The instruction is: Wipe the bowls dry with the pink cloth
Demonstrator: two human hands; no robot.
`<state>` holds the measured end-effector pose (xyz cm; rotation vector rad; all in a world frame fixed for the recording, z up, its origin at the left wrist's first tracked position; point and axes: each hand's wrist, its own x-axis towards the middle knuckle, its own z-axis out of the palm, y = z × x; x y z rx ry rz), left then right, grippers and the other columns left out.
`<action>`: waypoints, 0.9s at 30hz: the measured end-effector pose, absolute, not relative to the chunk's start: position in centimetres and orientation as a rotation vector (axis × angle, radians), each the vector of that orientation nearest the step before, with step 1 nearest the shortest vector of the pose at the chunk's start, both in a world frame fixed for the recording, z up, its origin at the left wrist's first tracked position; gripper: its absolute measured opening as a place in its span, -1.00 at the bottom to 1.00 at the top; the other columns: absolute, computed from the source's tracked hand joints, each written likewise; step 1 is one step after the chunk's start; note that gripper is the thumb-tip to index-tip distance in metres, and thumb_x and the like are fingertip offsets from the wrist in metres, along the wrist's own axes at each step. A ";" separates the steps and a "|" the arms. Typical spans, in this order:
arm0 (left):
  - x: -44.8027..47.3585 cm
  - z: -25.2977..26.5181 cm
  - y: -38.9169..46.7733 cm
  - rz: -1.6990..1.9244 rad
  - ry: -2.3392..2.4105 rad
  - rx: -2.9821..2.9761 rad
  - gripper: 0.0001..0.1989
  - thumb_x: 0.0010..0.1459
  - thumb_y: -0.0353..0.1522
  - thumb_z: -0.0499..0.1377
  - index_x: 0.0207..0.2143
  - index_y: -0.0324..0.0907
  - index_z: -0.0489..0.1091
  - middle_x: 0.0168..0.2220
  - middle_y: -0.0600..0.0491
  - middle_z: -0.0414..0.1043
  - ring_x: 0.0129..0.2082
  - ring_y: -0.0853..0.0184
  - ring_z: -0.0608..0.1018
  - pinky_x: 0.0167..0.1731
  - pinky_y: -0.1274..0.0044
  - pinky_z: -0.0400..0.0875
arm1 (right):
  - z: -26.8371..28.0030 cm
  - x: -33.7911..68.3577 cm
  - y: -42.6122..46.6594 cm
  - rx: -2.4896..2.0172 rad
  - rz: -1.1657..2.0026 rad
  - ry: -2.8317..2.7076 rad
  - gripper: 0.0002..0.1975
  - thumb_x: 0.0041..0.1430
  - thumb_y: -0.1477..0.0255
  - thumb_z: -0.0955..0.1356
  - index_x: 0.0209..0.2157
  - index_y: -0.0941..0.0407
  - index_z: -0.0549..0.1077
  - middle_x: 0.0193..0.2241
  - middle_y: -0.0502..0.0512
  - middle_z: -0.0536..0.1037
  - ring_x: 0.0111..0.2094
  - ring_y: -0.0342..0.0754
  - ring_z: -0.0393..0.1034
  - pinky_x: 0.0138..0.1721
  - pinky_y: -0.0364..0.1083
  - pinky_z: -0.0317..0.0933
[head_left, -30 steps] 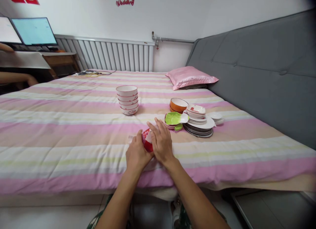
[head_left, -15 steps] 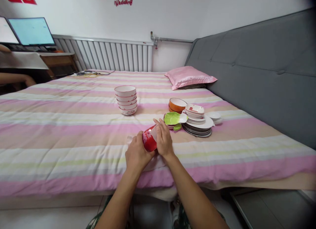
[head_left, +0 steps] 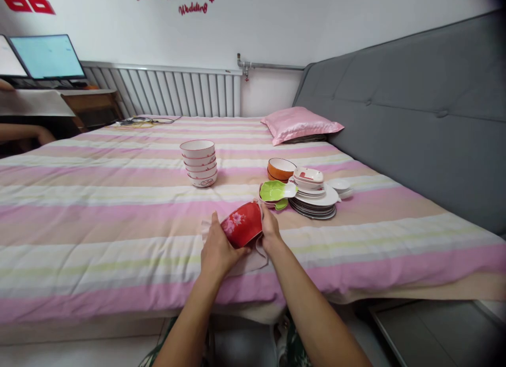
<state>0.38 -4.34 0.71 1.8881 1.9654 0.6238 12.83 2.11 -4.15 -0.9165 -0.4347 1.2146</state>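
Note:
A red bowl (head_left: 244,223) with pink flowers is tilted on its side between my two hands, over the near part of the bed. My left hand (head_left: 219,251) grips its left end, thumb underneath. My right hand (head_left: 271,230) is closed round its right edge, with most of the fingers hidden behind the bowl. A pale pink cloth (head_left: 253,260) hangs below and behind the bowl, with a corner showing by my left fingers. Just beyond my right hand are green leaf-shaped dishes (head_left: 272,191), stacked plates (head_left: 314,208) and small rectangular dishes (head_left: 308,176).
A stack of several white bowls (head_left: 200,164) stands farther back to the left. Orange bowls (head_left: 281,169) and small white dishes (head_left: 340,186) flank the plates. Behind lie a pink pillow (head_left: 302,123) and cables (head_left: 148,121). Another person's arm (head_left: 26,132) shows at far left.
The red bowl has turned, so more of its flowered side shows. My right hand has shifted from lying across the bowl to its right edge. The view has tilted slightly.

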 end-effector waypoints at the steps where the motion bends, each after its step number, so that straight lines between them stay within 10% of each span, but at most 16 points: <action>1: 0.4 0.6 -4.3 0.595 1.968 1.865 0.27 -0.31 -0.15 0.37 0.29 -0.30 -0.36 0.21 -0.29 0.15 0.14 -0.04 0.33 -0.08 0.34 0.31 | -4.1 12.8 2.1 -0.912 1.236 -0.389 -0.68 0.11 0.26 0.31 -0.18 0.13 0.52 -0.20 0.05 0.61 -0.09 -0.05 0.48 0.01 -0.03 0.32; 9: 0.5 0.7 -4.3 0.810 1.914 1.982 -0.21 -0.19 -0.26 0.27 0.11 -0.21 0.08 0.03 -0.16 0.36 0.00 0.05 0.46 -0.12 0.35 0.36 | -3.6 12.7 1.8 -0.817 1.256 -0.372 -0.67 0.14 0.28 0.30 -0.10 0.10 0.50 -0.12 0.01 0.58 -0.03 -0.08 0.43 0.02 -0.08 0.31; 27: -0.3 -0.4 -3.6 1.349 1.496 2.446 -0.14 -0.02 -0.42 0.12 0.30 -0.33 -0.21 -0.08 -0.23 0.37 -0.12 0.11 0.44 -0.13 0.28 0.38 | 0.2 10.8 -3.3 -1.207 0.209 -1.692 -0.59 0.34 0.35 0.09 0.16 -0.06 0.28 0.28 0.01 0.12 0.30 0.02 -0.09 0.27 0.16 -0.18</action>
